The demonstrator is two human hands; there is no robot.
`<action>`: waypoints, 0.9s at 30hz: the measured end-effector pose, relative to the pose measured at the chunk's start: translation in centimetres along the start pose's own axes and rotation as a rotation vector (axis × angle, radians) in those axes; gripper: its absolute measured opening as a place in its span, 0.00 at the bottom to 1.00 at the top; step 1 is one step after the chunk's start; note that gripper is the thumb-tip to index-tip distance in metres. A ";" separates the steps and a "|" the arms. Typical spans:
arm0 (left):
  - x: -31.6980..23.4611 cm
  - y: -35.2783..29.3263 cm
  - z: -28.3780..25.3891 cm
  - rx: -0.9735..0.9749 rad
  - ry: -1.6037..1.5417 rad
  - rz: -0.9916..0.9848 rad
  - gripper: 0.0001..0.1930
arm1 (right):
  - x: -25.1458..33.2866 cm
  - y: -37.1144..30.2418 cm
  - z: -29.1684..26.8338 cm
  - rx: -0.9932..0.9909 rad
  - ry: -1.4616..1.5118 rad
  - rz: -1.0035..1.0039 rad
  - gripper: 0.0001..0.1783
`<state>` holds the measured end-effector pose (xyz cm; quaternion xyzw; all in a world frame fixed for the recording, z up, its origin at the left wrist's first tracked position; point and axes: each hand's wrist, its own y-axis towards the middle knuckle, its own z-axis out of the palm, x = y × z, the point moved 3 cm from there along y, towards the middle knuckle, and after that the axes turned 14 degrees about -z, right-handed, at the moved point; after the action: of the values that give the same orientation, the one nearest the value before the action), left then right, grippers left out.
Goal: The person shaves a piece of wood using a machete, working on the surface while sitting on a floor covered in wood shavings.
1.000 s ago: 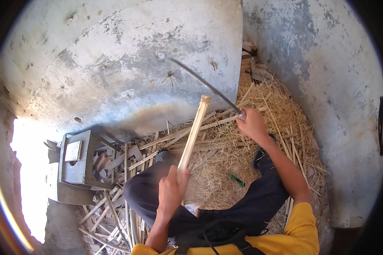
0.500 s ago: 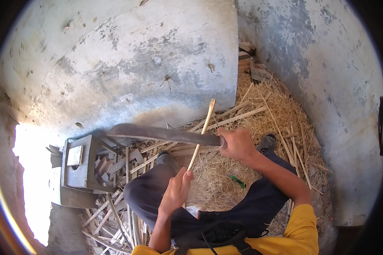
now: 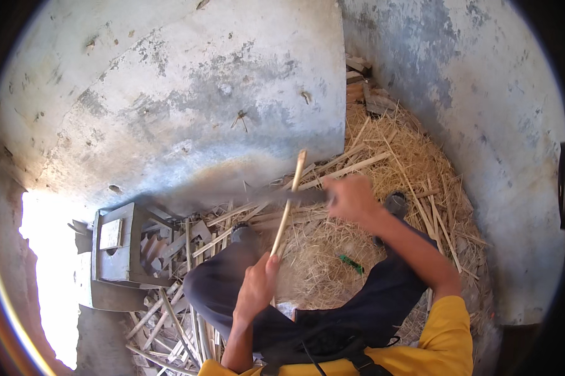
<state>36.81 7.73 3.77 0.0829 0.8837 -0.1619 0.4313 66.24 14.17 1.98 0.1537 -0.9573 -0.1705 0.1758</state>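
Note:
My left hand [image 3: 257,285] is closed around the lower part of a thin pale wooden stick [image 3: 284,227], probably split bamboo. The stick rises at a slant, leaning slightly right at its top. A machete [image 3: 311,195] is gripped by its handle in my right hand [image 3: 354,199]. Its long dark blade lies nearly level, pointing left, and crosses the stick above my left hand. Motion smears the blade, so whether it touches the stick cannot be made out. Both hands are over my bent legs.
Straw and wood shavings [image 3: 323,263] cover the floor, with a green object [image 3: 351,264] on them. A grey wooden box [image 3: 118,250] stands at the left beside loose sticks [image 3: 170,319]. Worn plaster walls [image 3: 188,94] rise ahead and at the right [image 3: 502,156].
My right hand has moved slightly right and up with the machete, whose blade is now blurred. The stick's top has shifted a little left, and my left hand sits slightly lower.

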 end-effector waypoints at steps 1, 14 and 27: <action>0.2 -0.4 -0.2 -0.010 0.000 0.020 0.18 | -1.9 -0.2 0.2 -0.085 0.080 0.106 0.07; 2.5 -2.0 -1.8 -0.020 0.002 -0.013 0.28 | -6.9 1.3 -3.0 -0.127 0.189 0.527 0.14; 2.5 0.3 -0.3 0.135 -0.342 -0.163 0.29 | -0.3 -0.8 -3.4 -0.310 0.174 -0.036 0.07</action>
<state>35.14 8.12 1.86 0.0111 0.7885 -0.2670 0.5539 68.08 12.61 4.60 0.1558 -0.8979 -0.3053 0.2764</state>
